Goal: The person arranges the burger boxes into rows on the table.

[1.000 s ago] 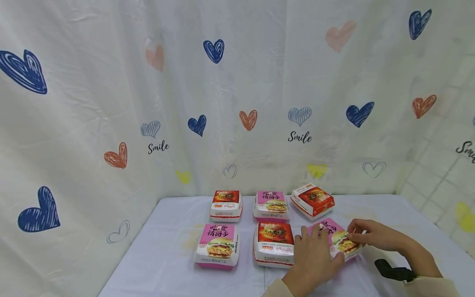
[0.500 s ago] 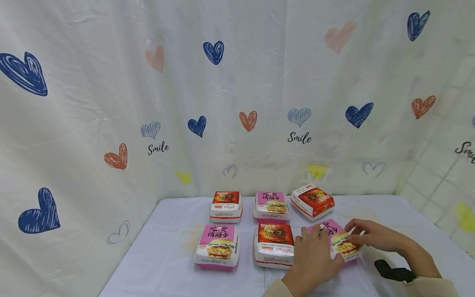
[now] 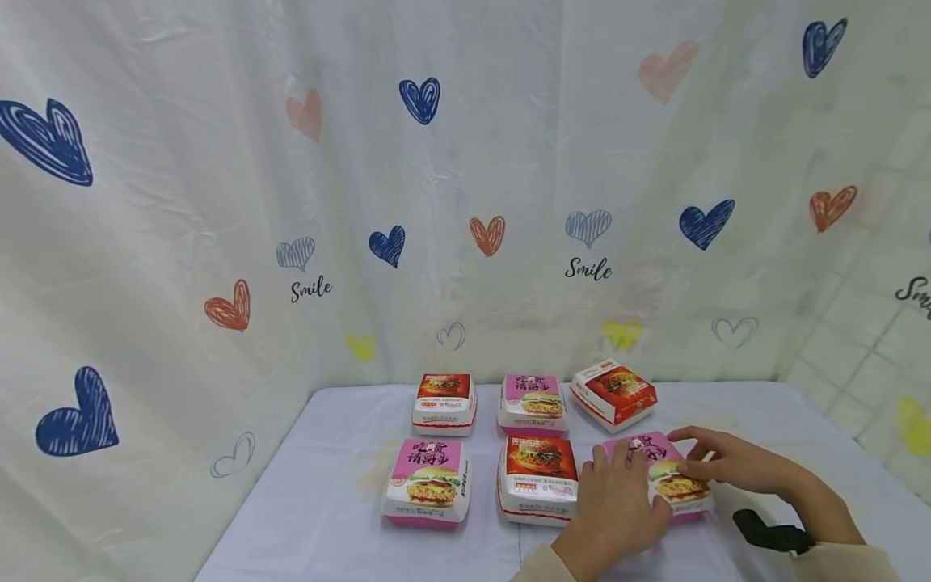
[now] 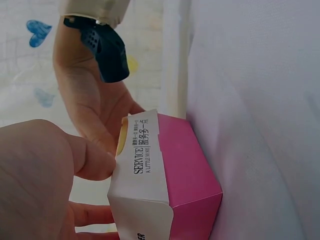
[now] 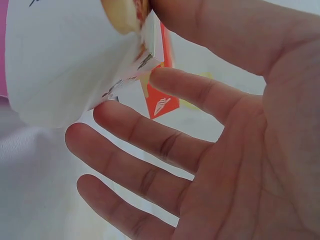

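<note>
A pink-and-white burger box (image 3: 678, 487) lies on the white tablecloth at the front right. My left hand (image 3: 611, 503) rests along its left side, fingers on the top and thumb near the front edge. From the right, my right hand (image 3: 749, 465) holds its far right corner between thumb and fingertips. In the left wrist view, my left thumb presses the upper edge of the box's white lid (image 4: 142, 165), which overlaps the pink base (image 4: 185, 155). Seen from the right wrist, the right index fingertip meets the lid's edge while the other fingers spread out fairly straight.
A red-and-white burger box (image 3: 540, 477) stands just left of my left hand. Further left is another pink box (image 3: 427, 485). Behind are a red box (image 3: 444, 404), a pink box (image 3: 532, 404) and an angled red box (image 3: 614, 394). A heart-patterned curtain (image 3: 509, 162) hangs behind the table.
The pink burger box under my hands has turned, so its front edge now lies squarer to me. My right fingers have shifted left along its far edge; the left hand stays almost still.
</note>
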Demonstrator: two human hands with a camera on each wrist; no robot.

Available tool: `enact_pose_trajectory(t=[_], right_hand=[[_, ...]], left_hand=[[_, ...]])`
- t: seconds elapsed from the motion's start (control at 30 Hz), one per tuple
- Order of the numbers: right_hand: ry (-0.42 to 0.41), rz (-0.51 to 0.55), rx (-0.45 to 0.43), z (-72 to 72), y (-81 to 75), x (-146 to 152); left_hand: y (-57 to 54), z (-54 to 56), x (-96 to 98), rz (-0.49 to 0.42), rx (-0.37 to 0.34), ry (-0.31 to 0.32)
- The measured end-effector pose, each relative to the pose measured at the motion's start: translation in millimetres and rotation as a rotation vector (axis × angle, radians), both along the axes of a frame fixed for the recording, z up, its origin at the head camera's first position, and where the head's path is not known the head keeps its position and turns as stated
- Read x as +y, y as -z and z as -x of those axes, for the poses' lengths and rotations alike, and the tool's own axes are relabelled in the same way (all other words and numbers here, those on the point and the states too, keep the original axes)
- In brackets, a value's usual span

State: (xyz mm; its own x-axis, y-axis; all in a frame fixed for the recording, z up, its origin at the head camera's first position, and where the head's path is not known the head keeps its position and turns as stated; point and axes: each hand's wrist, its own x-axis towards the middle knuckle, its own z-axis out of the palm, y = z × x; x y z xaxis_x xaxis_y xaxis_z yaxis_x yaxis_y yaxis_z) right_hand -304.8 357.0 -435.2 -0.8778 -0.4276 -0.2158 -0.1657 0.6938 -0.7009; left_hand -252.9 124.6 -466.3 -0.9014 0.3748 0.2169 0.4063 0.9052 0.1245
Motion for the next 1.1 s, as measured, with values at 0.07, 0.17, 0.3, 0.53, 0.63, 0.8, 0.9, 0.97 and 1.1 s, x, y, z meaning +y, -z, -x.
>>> enact_pose_trajectory(t=[0.07, 0.17, 0.3, 0.53, 0.63, 0.8, 0.9, 0.97, 1.1], right_hand=[[0.001, 0.003, -0.007, -0.1, -0.2, -0.2], [-0.003, 0.007, -0.010, -0.7, -0.5, -0.4], [-0.004, 0.006, -0.004, -1.3, -1.7, -2.0], [0.011, 0.011, -0.018, -2.2, -2.3, -1.7], [0.014, 0.019, -0.029, -1.7, -2.0, -1.0], [0.012, 0.016, -0.030, -0.5, -1.8, -0.2], [0.020, 0.013, -0.029, -0.4, -2.1, -0.3], [0.018, 0.014, -0.027, -0.8, -2.6, -0.9], [0.010, 0.017, -0.027, -2.2, -3.5, -1.9]], left_hand=[[-0.5, 0.5, -0.1, 0.000, -0.012, 0.009], [-0.2, 0.7, -0.6, 0.005, -0.019, 0.021], [-0.3, 0.7, -1.9, 0.013, -0.023, 0.026], [-2.9, -0.6, -1.2, 0.029, -0.014, 0.036], [-3.6, -1.1, -0.5, 0.039, -0.016, 0.036], [-4.5, -1.8, 0.6, 0.057, -0.011, 0.029], [-4.5, -2.5, 0.8, 0.071, 0.005, 0.020], [-4.5, -3.0, 0.7, 0.077, 0.009, 0.015], [-4.9, -3.8, 0.5, 0.078, 0.002, 0.015]])
